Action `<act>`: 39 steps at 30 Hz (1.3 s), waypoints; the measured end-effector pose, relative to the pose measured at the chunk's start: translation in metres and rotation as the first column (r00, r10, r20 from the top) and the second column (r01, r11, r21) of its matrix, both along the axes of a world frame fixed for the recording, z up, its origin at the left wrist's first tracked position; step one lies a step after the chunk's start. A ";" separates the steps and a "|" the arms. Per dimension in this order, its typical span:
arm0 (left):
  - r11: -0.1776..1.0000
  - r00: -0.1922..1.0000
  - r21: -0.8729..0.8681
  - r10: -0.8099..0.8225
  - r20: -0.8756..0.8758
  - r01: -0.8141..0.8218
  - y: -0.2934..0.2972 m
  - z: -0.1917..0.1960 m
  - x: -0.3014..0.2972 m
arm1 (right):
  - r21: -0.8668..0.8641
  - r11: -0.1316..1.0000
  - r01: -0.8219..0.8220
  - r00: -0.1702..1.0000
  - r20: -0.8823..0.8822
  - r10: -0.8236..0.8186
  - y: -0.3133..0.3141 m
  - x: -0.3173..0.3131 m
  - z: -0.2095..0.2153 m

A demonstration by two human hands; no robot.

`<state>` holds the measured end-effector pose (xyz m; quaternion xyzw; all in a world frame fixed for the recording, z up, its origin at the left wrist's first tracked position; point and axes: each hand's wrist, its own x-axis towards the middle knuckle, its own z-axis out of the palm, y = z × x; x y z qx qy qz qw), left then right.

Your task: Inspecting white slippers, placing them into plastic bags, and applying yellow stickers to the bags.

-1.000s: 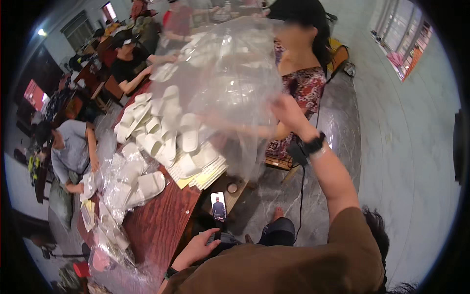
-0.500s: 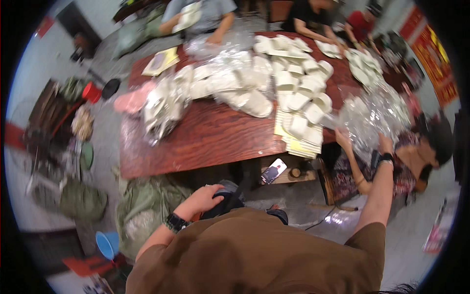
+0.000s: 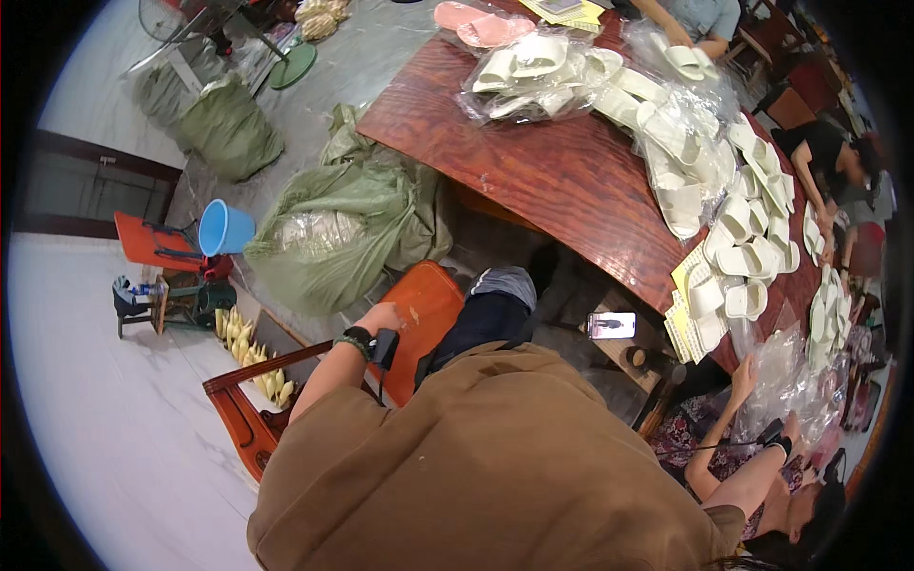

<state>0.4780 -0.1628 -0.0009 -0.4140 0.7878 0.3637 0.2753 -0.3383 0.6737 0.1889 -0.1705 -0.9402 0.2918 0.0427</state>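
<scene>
My left hand is closed beside the edge of an orange wooden chair seat; what it grips, if anything, is hidden. At the right, my right hand reaches out to a heap of clear plastic bags, its fingers curled into the film. A co-worker's hand is at the same heap, nearer the table. Pale slide sandals are piled along the red-brown table. Other pale sandals in clear bags lie toward its far left.
A pink pair of slippers lies at the table's far corner. Green sacks and a blue bucket stand on the floor to the left. A lit phone rests on a small wooden stand below the table edge. Other people sit at the far right.
My view has swung left, bringing the orange chair into sight. My left hand has gone from my lap to the chair and closed. My right hand stays at the plastic bags.
</scene>
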 end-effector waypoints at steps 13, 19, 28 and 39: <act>0.950 0.981 0.252 0.168 0.092 -0.186 -0.005 -0.009 0.022 | 0.884 0.099 -0.457 0.857 0.408 0.315 -0.020 0.033 -0.029; 0.993 0.976 0.039 0.121 -0.180 -0.115 -0.026 -0.039 0.015 | 0.890 0.259 -0.375 0.916 0.311 0.254 -0.047 0.043 -0.024; 0.888 0.985 0.460 0.059 -0.165 0.023 -0.103 -0.120 0.007 | 0.556 0.814 0.168 0.985 -0.122 -0.120 -0.087 0.110 0.013; 0.862 0.805 -0.090 -0.500 -0.320 0.499 -0.144 0.051 -0.181 | -0.041 0.802 -0.596 0.762 0.285 0.581 -0.413 0.380 -0.041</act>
